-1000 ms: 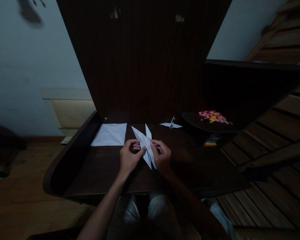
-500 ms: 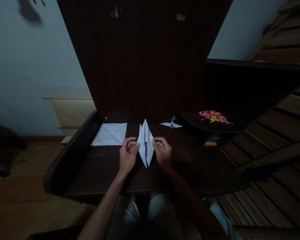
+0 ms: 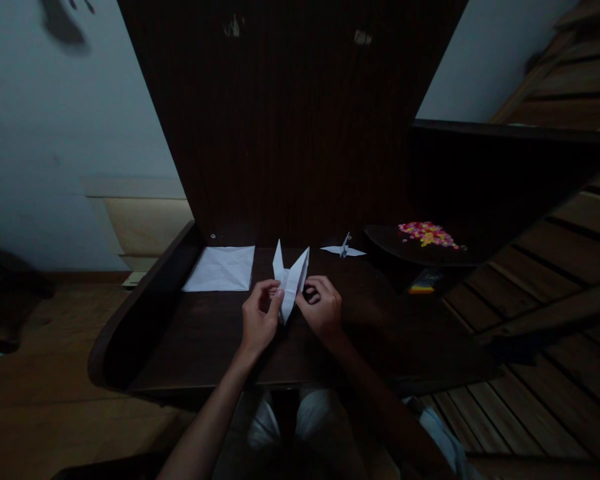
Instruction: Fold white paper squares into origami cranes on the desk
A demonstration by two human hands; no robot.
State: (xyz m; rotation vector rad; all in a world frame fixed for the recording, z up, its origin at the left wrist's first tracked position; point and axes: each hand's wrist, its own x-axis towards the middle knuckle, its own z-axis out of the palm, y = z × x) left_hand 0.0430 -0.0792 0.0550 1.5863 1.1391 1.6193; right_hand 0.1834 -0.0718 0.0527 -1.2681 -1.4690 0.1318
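Observation:
A folded piece of white paper point(image 3: 291, 283) is held between my two hands above the dark desk, its two upper points spread apart in a V. My left hand point(image 3: 261, 312) pinches its left side, thumb on the front face. On the other side, my right hand point(image 3: 323, 307) grips the right edge with curled fingers, some of them partly hidden. Behind the hands, a finished white paper crane point(image 3: 345, 249) rests near the back of the desk. To the left lie flat, creased white paper squares point(image 3: 221, 269).
The dark desk point(image 3: 195, 347) has a raised curved side point(image 3: 130, 313) on the left and a tall back panel point(image 3: 295, 133). On a small shelf at the right sits a pile of pink, red and yellow bits point(image 3: 430, 234). Below it is a small colourful packet point(image 3: 423, 283).
The folded paper's upper points have parted, from a closed diamond into an open V, and the paper has turned. Both hands have shifted slightly, with the right fingers curling more.

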